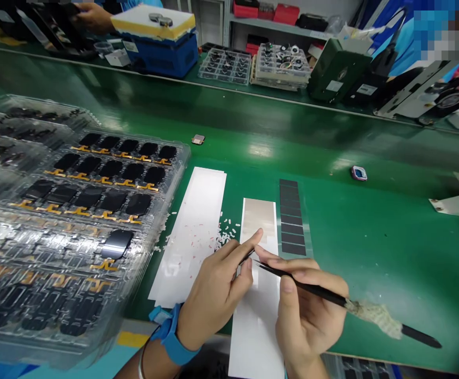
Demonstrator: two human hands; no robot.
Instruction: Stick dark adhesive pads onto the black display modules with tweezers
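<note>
two-handed: pinching small dark piece (247,257) with left fingers (252,241), gripping tweezers (334,298) with right fingers (288,302); perhaps risking dropping piece by pinching loosely.

Green worktop (371,231), as my remote feed shows it.
On it I see a clear tray (183,158) of black parts (132,171) at left, overlapping white sheets (193,221), scattered white bits (225,230), a long white strip (259,316) reaching past the near edge, a film of dark rectangles (291,217), and farther back two small pieces (358,173), well apart.
</note>
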